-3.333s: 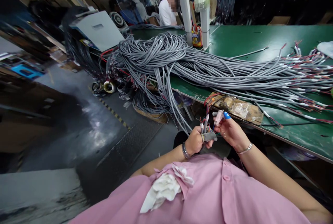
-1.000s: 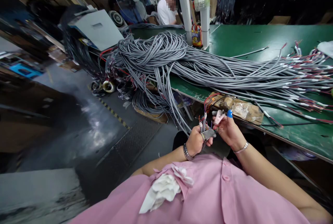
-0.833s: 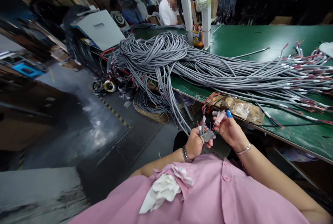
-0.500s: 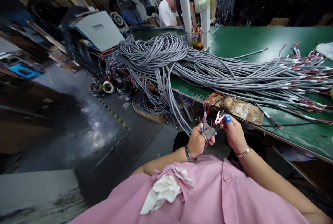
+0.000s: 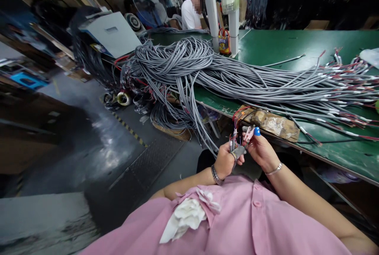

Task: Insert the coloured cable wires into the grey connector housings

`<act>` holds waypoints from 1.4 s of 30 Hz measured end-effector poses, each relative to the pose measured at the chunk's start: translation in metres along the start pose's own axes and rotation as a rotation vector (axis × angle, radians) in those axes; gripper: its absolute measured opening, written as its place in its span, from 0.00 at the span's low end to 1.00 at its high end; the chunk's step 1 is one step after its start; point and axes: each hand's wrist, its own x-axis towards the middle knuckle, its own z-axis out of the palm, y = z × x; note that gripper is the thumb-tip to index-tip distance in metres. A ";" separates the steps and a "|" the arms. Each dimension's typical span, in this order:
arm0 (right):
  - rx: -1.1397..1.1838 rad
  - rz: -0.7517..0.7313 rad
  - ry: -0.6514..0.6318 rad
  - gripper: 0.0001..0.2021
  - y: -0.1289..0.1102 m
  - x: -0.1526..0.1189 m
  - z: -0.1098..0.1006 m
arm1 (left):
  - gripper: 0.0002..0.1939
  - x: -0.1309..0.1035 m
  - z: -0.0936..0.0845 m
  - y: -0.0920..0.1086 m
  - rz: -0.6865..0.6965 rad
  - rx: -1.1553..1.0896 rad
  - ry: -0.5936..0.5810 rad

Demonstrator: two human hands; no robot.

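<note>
My left hand point(image 5: 224, 163) is closed around the ends of several grey cables point(image 5: 209, 141), whose thin coloured wires fan out above the fist. Grey tape or a cover wraps its thumb. Close beside it, my right hand point(image 5: 263, 153) pinches a small pink clip-like piece point(image 5: 248, 134) between thumb and fingers, right at the loose wires. A blue cover point(image 5: 256, 131) sits on the right thumb. Whether the pink piece grips a wire is too small to tell. Behind the hands, a tape-wrapped block point(image 5: 274, 124) lies on the bench edge with red and dark wires at its left end.
A large bundle of grey cables point(image 5: 177, 57) covers much of the green bench point(image 5: 299, 45), its stripped ends fanned out to the right. A white post point(image 5: 233, 26) stands behind it. Beyond sits a person in white point(image 5: 189, 15). A grey box point(image 5: 114, 36) is at the left.
My right hand has moved slightly left, nearer my left hand, and the pink piece has turned more upright. My left hand has barely moved and still holds the cables.
</note>
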 end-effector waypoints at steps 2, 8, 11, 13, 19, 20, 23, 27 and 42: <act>0.018 0.016 -0.029 0.17 0.000 -0.002 -0.002 | 0.18 -0.002 -0.001 0.001 0.001 0.004 -0.001; 0.014 0.124 -0.135 0.24 -0.007 -0.007 -0.004 | 0.19 -0.012 -0.005 0.009 0.018 -0.002 -0.006; -0.021 0.112 -0.136 0.20 -0.011 -0.006 -0.003 | 0.18 -0.015 -0.004 0.014 0.046 -0.034 0.023; -0.059 0.070 -0.123 0.16 -0.012 -0.006 -0.002 | 0.17 -0.014 -0.003 0.017 0.050 -0.039 0.035; -0.126 -0.057 -0.077 0.16 -0.005 -0.003 -0.009 | 0.18 -0.007 0.001 0.017 0.030 -0.052 0.029; -0.133 -0.070 -0.075 0.17 -0.004 -0.002 -0.010 | 0.18 -0.006 0.002 0.016 0.032 -0.064 0.029; -0.122 -0.025 -0.096 0.18 -0.003 0.002 -0.012 | 0.17 -0.002 0.003 0.013 0.033 -0.093 0.039; -0.054 0.064 -0.079 0.16 -0.005 0.005 -0.008 | 0.18 0.001 0.004 0.010 0.017 -0.085 0.049; 0.040 0.075 -0.104 0.22 -0.001 0.003 -0.009 | 0.18 -0.002 -0.004 -0.001 0.001 -0.051 0.045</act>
